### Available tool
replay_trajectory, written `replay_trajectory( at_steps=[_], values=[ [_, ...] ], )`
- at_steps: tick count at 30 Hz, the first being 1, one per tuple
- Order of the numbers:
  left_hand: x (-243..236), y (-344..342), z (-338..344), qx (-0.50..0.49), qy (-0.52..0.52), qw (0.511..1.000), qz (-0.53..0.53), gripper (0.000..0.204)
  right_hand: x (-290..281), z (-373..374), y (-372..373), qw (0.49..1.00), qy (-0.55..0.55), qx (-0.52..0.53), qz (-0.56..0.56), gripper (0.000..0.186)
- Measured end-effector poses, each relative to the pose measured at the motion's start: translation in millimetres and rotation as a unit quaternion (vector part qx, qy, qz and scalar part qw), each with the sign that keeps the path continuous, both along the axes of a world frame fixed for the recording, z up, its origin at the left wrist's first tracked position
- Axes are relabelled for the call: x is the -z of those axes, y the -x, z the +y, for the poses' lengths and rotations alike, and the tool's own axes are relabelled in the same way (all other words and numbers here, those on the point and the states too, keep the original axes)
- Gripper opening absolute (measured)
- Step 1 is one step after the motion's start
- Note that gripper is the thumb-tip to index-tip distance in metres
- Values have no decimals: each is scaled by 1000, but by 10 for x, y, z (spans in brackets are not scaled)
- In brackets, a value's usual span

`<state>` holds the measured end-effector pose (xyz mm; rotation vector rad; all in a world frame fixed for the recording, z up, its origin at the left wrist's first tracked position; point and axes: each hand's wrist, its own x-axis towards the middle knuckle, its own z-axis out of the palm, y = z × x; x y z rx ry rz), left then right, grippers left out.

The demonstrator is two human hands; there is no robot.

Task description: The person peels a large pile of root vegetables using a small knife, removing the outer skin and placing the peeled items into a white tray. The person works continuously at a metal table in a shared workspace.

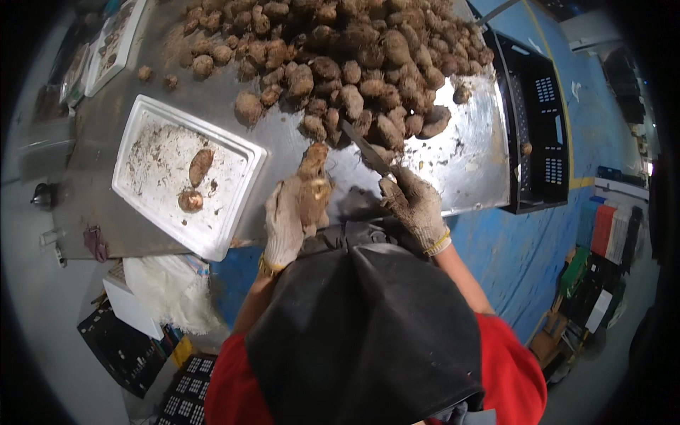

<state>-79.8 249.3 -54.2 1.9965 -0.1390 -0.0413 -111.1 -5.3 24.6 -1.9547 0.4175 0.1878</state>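
Observation:
My left hand point(283, 219), in a dirt-stained white knit glove, is closed around a large brown taro root point(314, 195) with pale cut patches. It holds the root upright at the table's near edge. In my right hand point(419, 205), gloved the same way, is a knife point(368, 151), its dark blade pointing up and left toward a heap of taro roots point(354, 71). The blade is apart from the held root. To the left lies a white foam tray point(244, 191) with two small root pieces point(202, 166) and loose soil in it.
The metal table point(92, 191) bears the heap across its far side. A black plastic crate point(549, 127) stands against its right edge. Another white tray point(117, 53) is at the far left. Below the table on the left are a white sack point(170, 290) and black crates point(188, 393).

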Motion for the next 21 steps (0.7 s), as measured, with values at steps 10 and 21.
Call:
replay_trajectory(
  at_steps=[10, 21],
  values=[
    [-652, -174, -43, 50, 534, 699, 473, 58, 158, 29, -125, 985, 156, -69, 38, 32],
    [-230, -186, -6, 79, 563, 695, 439, 40, -191, 214, -74, 978, 72, -179, -74, 31]
  ],
)
